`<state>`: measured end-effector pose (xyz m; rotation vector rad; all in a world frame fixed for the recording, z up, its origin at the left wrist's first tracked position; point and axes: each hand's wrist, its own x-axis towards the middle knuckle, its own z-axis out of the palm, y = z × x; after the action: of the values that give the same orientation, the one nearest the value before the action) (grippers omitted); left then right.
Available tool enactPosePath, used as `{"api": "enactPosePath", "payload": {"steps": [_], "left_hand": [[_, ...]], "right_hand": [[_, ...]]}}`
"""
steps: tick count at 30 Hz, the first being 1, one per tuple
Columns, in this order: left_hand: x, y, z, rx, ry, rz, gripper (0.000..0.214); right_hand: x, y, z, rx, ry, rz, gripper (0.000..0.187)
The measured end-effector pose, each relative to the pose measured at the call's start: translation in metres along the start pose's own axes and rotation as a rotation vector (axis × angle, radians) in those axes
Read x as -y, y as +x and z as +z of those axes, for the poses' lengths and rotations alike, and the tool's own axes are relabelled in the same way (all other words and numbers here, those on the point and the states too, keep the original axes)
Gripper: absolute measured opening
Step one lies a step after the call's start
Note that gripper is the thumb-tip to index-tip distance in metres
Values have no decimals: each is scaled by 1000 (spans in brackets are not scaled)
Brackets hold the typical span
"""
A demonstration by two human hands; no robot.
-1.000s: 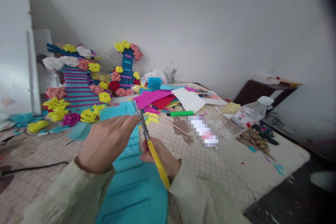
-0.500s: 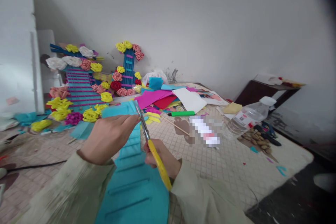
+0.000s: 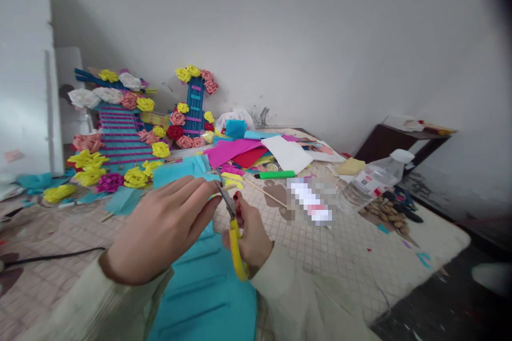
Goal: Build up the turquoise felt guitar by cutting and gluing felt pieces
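My right hand [image 3: 253, 237] is closed round the yellow handles of a pair of scissors [image 3: 237, 250], whose metal blades point up and away to the left. Between my left hand [image 3: 162, 229] and the blades shows the end of a thin pale stick [image 3: 229, 187]. My left fingers are pinched together on it, and most of it is hidden behind them. The blades lie across the stick close to my left fingertips. Below both hands lies a long turquoise paper-covered piece [image 3: 212, 293] with raised ridges across it.
Paper-flower-trimmed pieces [image 3: 124, 138] stand against the wall at left. Coloured paper sheets [image 3: 234, 150], a green marker [image 3: 276, 175] and a wooden stick [image 3: 266, 193] lie behind my hands. At right are a plastic bottle [image 3: 374, 181], peanuts [image 3: 386, 213] and the table edge.
My left hand has turned and come lower, showing more of its back. The scissors have shifted slightly right, their handles swung more upright, and the pale stick now shows at the blades.
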<state>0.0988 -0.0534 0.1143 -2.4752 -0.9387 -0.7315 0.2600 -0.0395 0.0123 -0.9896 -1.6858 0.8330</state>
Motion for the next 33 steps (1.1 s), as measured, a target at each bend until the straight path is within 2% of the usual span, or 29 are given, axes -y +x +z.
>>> {"api": "enactPosePath", "payload": {"steps": [4, 12, 19, 23, 28, 33], "left_hand": [[-1, -1, 1, -30, 10, 37, 15], [0, -2, 0, -42, 44, 39, 20], [2, -1, -3, -19, 53, 51, 29], [6, -1, 0, -10, 47, 69, 29], [12, -2, 3, -27, 91, 95, 30], [11, -3, 5, 4, 166, 26, 27]], "right_hand": [[7, 0, -2, 1, 20, -22, 28], [19, -2, -4, 195, 192, 86, 29], [21, -1, -5, 259, 228, 118, 28], [23, -1, -4, 264, 281, 106, 22], [21, -2, 0, 287, 388, 186, 21], [24, -2, 5, 246, 426, 219, 20]]}}
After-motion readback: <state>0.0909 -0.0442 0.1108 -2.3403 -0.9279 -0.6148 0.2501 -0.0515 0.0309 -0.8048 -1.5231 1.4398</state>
